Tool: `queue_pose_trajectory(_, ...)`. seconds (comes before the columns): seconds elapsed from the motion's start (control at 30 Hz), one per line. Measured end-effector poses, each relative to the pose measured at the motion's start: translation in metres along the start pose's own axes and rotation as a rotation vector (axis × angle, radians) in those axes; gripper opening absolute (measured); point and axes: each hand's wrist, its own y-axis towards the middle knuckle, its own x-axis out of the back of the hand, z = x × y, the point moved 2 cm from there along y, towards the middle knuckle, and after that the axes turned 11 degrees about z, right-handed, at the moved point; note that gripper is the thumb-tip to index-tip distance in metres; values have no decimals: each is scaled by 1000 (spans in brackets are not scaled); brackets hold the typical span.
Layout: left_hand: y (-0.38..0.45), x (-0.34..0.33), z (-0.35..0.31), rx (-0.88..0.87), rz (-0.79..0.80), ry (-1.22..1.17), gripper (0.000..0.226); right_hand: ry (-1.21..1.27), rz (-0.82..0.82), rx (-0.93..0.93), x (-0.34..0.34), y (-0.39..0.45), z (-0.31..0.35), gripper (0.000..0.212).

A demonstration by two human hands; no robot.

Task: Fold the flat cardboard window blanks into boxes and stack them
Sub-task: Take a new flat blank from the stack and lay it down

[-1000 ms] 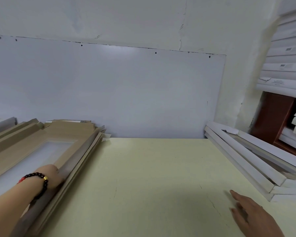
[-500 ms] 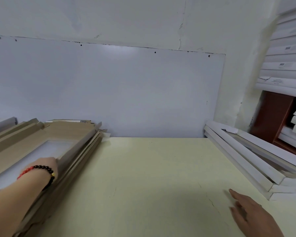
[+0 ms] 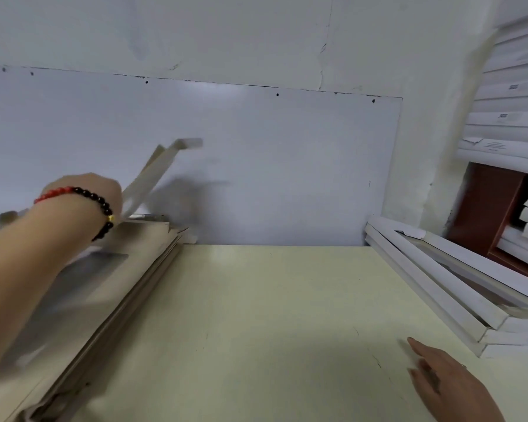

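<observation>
A pile of flat brown cardboard window blanks (image 3: 104, 287) lies on the left of the pale yellow table (image 3: 272, 315). My left hand (image 3: 86, 196), with a red and black bead bracelet on the wrist, grips one blank (image 3: 156, 172) and holds it lifted above the pile, its far end tilted up against the wall; the blank is blurred. My right hand (image 3: 448, 382) rests flat on the table at the lower right, fingers straight, holding nothing. Folded white window boxes (image 3: 439, 284) lie stacked at the right edge of the table.
A grey-white panel (image 3: 256, 166) covers the wall behind the table. More white boxes (image 3: 512, 117) are stacked high at the upper right, above a red-brown board (image 3: 488, 208). The table's middle is bare yellow surface with fine cracks.
My left hand has risen from the edge of the pile and pulled one blank up with it. My right hand has stayed in place on the table.
</observation>
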Motion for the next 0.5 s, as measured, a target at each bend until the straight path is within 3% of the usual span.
queue_pose_trajectory(0.2,-64,30,-46,-134,-229,29,7,2,-24,13,-1,1,-1,53)
queue_pose_trajectory(0.37,-107,3,-107,-346,-247,-80,26,63,-93,44,1,-1,1,56)
queue_pose_trajectory(0.5,-141,-36,-157,-540,-183,-151,37,135,-194,101,4,-3,-2,76)
